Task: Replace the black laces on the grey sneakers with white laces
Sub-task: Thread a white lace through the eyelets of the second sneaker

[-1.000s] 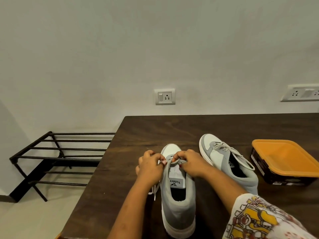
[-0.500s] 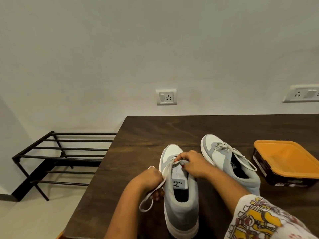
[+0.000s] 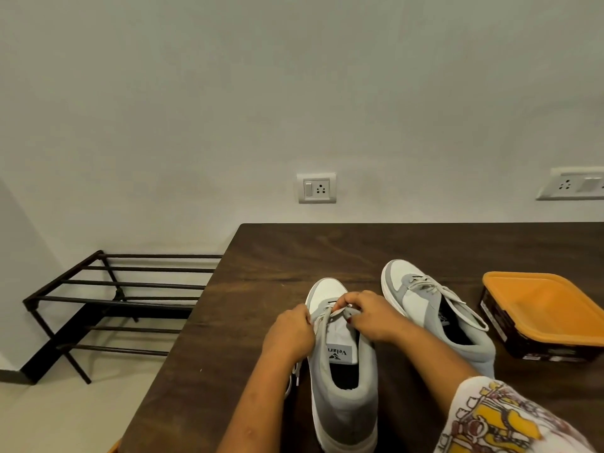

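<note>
A grey and white sneaker [image 3: 343,397] stands on the dark wooden table [image 3: 294,256], toe pointing away from me. A white lace [image 3: 322,322] runs through its front eyelets. My left hand [image 3: 289,331] grips the lace at the shoe's left side, and a loose lace end hangs below that hand. My right hand [image 3: 369,317] pinches the lace over the tongue near the toe. The second grey sneaker [image 3: 434,308] lies to the right, laced in white. No black laces are in view.
An orange-lidded dark box [image 3: 542,315] sits at the table's right. A black metal shoe rack [image 3: 108,302] stands on the floor to the left. Wall sockets [image 3: 316,188] are on the wall behind. The table's left edge is close to my left arm.
My left hand, which had pulled the lace out toward me and to the left, has come back up beside the shoe's eyelets. My right hand stays at the tongue.
</note>
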